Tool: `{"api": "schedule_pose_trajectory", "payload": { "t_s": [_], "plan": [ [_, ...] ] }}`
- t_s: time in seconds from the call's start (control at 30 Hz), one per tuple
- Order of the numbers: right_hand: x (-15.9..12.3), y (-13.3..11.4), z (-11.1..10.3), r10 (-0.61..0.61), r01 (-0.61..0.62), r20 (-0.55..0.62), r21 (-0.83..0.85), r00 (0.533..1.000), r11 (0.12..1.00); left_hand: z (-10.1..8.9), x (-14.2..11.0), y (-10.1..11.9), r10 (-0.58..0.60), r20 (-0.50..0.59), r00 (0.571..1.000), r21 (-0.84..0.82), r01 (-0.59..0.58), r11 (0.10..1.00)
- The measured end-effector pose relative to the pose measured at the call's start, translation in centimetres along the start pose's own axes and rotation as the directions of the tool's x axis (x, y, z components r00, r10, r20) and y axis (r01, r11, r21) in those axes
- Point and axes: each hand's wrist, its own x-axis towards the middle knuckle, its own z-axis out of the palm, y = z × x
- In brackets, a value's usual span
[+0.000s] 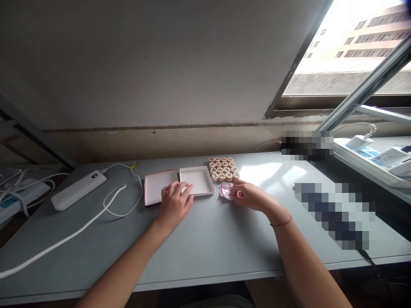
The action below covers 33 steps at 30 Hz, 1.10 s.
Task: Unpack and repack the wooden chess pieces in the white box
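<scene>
The small pink-and-white patterned cloth point(226, 191) lies at the fingertips of my right grip point(248, 194), its free part reaching out to the left of it. As I see it from here, that grip is closed, thumb and fingers pinched on the cloth's right-hand edge. I judge the cloth light, soft and limp, so it should fold or crumple easily and slip little; nothing about it looks fragile. An edge or a corner seems the best place to take hold, with a light pinch, since the middle would likely bunch up.

Just beyond the cloth, ahead and left of the right grip, I have round cream-coloured discs with red and black characters point(224, 169) standing in close rows.

My left grip point(175, 199) has its fingers apart, holding nothing that I can see. It lies over the neighbouring edges of two shallow boxes: a white open-topped rectangular box point(201, 179) to its right and a pale-lined box half with a reddish-brown edge point(156, 188) to its left. I cannot tell whether its fingertips press on either. All of this rests on the smooth grey-blue tabletop point(199, 252).
</scene>
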Motion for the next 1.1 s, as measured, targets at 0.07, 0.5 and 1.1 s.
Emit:
{"api": "schedule_pose_trajectory", "payload": {
  "t_s": [0.07, 0.5, 1.1],
  "plan": [
    [-0.1, -0.3, -0.3, -0.02, 0.02, 0.006, -0.013, 1.0, 1.0, 0.1, 0.0, -0.3, -0.002, 0.064, 0.998, 0.008, 0.002, 1.0],
    [1.2, -8.4, 0.5, -0.371, 0.37, -0.004, -0.02, 0.929, 0.929, -2.8, -2.2, 1.7, 0.25, 0.316, 0.915, -0.061, -0.243, 0.968],
    [2.1, -6.8, 3.2, -0.433, 0.431, -0.069, -0.051, 0.899, 0.901, -0.5, 1.1, -3.0, -0.209, 0.223, 0.952, 0.178, 0.171, 0.969]
  ]
}}
